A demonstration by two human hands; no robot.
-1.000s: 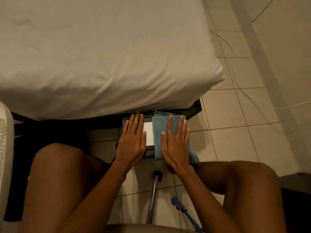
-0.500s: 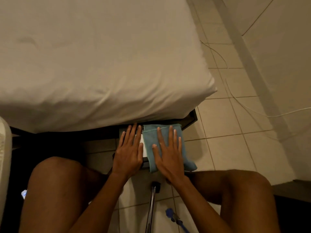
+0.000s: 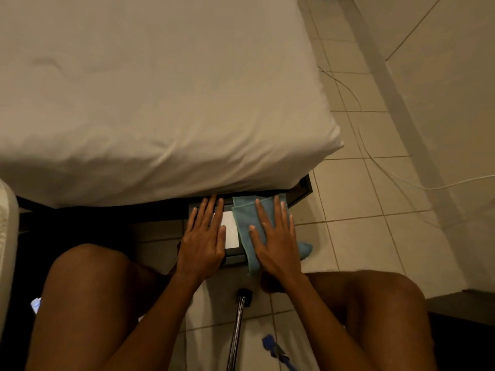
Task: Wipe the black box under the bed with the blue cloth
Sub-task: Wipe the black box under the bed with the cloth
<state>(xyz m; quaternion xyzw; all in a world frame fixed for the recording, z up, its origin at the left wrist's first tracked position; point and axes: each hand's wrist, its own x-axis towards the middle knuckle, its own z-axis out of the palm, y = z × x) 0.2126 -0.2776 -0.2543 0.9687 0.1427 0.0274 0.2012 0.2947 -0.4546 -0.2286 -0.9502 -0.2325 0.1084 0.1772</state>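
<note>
Both flat, left hand (image 3: 203,238) and right hand (image 3: 276,243) over blue cloth (image 3: 243,216) half-hide black box (image 3: 234,256).

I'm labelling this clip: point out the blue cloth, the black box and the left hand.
blue cloth (image 3: 242,216): head view, bare fold near its left edge.
black box (image 3: 234,257): head view, its dark front edge.
left hand (image 3: 203,241): head view, back of the hand.

- One bed (image 3: 160,89), far.
- One black box (image 3: 234,257) with one white label (image 3: 230,231).
- One blue cloth (image 3: 243,218).
- Two hands: left hand (image 3: 201,245), right hand (image 3: 278,247).
- One white cable (image 3: 439,187), right.
- One metal pole (image 3: 237,333), one blue tool (image 3: 270,344), near.
</note>
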